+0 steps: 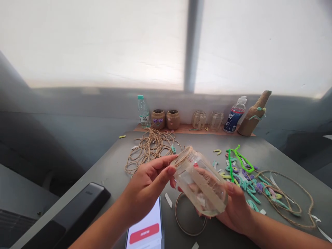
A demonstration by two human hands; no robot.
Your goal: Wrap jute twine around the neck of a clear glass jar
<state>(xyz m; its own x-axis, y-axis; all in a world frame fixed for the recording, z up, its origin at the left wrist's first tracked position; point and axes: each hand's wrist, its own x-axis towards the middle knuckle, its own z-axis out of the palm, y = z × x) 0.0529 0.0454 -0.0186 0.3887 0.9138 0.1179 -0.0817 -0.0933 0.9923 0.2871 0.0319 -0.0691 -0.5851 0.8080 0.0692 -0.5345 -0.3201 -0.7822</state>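
A clear glass jar [199,190] is tilted in front of me, its mouth up and to the left. My right hand [237,207] wraps round its lower end, with fingers behind the glass. A pale strip of tape runs along the jar's side. Brown twine [185,155] circles the neck. There my left hand [153,183] pinches at the twine with thumb and fingers against the rim; the exact grip is partly hidden. Below the jar, a ring of twine [177,214] lies on the table.
Loose twine [150,145] heaps behind my left hand. Coloured pipe-cleaner pieces [249,180] scatter at right beside a twine coil [308,207]. A phone [145,231] and a black device [70,214] lie at left. Jars [199,120] and a twine-wrapped bottle [250,119] line the back.
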